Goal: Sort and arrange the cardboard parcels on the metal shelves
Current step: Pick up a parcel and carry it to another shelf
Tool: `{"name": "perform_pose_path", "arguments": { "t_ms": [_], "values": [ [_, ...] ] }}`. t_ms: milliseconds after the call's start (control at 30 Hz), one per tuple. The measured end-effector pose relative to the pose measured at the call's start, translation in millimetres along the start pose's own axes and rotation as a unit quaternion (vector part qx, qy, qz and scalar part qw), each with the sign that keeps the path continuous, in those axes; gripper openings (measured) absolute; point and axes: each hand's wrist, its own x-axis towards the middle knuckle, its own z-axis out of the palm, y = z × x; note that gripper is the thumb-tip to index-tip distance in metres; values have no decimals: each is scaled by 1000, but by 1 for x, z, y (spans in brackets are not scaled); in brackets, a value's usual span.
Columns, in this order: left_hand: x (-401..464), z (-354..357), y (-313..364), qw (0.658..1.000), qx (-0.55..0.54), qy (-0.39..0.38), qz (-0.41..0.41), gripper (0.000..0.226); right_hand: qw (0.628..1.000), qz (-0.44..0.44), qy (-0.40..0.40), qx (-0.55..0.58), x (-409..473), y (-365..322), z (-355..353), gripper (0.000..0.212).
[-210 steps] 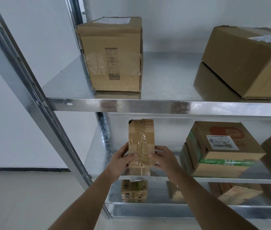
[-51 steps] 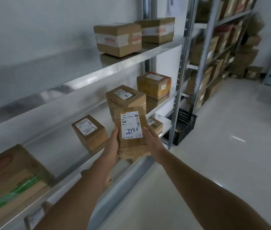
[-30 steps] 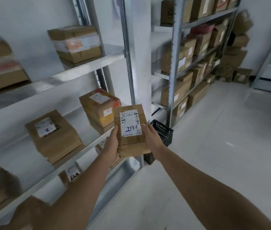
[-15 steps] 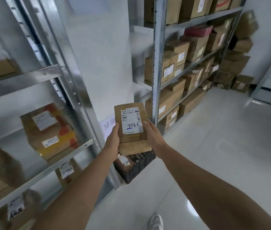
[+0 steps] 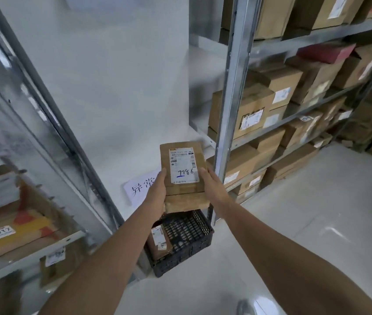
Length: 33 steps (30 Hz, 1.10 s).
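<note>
Both hands, left (image 5: 157, 189) and right (image 5: 212, 187), clamp a labelled parcel (image 5: 183, 173) chest-high above a black crate (image 5: 187, 237) between shelving units; its loose lower flap could sag and slip.

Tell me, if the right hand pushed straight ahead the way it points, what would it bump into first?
Probably the upright metal post of the far shelf, just past the right hand gripping the parcel; depth is hard to judge.

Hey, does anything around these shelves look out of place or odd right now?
One brown cardboard parcel sits in the black plastic crate on the floor, not on a shelf like the rest. A handwritten white paper sign is stuck on the wall just above. Otherwise nothing stands out.
</note>
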Motion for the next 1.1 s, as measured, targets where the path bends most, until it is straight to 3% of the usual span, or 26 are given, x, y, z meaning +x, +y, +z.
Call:
{"name": "perform_pose_path", "arguments": {
  "t_ms": [233, 533, 767, 933, 1100],
  "values": [
    [56, 55, 1, 997, -32, 74, 7, 44, 993, 8, -99, -55, 95, -10, -47, 50],
    [121, 47, -34, 982, -53, 179, -27, 99, 979, 22, -196, -54, 162, -3, -46, 34],
    [148, 33, -44, 982, -50, 178, -30, 45, 972, 38, -213, -94, 214, 44, -9, 42],
    [201, 14, -103, 977, -57, 203, -29, 40, 962, 39, -249, -101, 258, 111, 15, 39],
    [268, -14, -210, 967, -69, 231, -77, 38, 952, 61, -283, -103, 306, 241, 46, 44]
  ]
}}
